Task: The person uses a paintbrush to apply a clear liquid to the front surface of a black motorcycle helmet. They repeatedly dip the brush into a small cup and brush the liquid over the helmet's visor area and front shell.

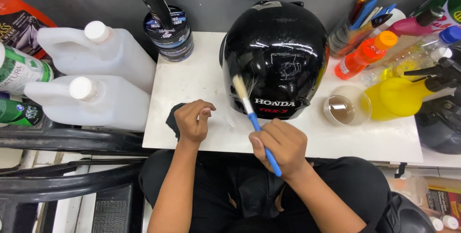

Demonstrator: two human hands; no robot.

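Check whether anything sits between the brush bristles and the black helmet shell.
Nothing visible does. The right hand holds the blue-handled brush with its bristles laid against the glossy black helmet. The left hand rests apart on the white tabletop, over a dark cloth.

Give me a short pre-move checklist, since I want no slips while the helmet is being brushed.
1. Right hand has a firm grip on the blue-handled brush: ok.
2. Bristles reach the black helmet: ok.
3. Helmet sits fully on the white board: ok.
4. Left hand clear of the brush, over the dark cloth: ok.
5. Glass of brownish liquid upright, beside the helmet: ok.
6. Bristles loaded: cannot tell.
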